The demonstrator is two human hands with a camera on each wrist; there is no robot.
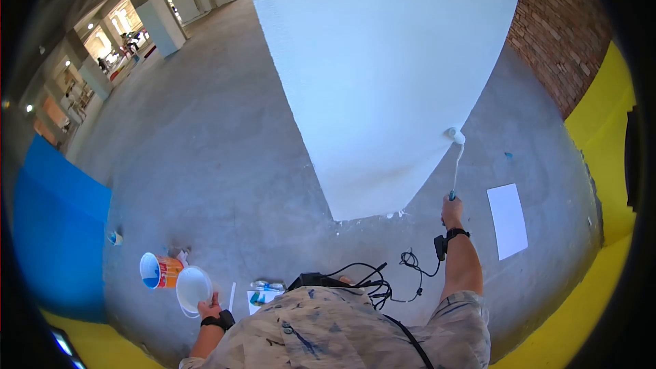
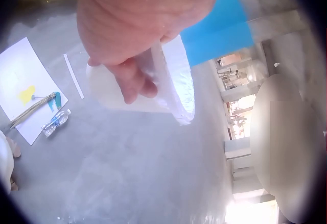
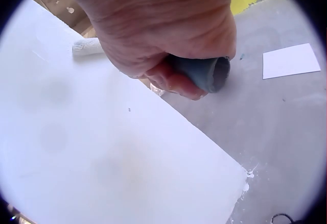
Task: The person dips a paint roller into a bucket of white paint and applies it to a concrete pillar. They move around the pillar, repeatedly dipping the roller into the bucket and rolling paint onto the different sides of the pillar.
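the right hand (image 3: 168, 35) is curled tight round the blue-grey handle of a small paint roller (image 1: 455, 137). the roller's white sleeve lies against the white-painted wall (image 1: 383, 61), close to its right edge and above the concrete floor (image 1: 225, 164). the left hand (image 2: 138, 25) has its fingers hooked over the rim of a white bucket (image 2: 176, 81), held at the person's left side near an orange paint tub (image 1: 160, 270). a white sheet of paper (image 1: 507, 221) lies on the floor beyond the right arm, and black cables (image 1: 383, 283) trail by the person.
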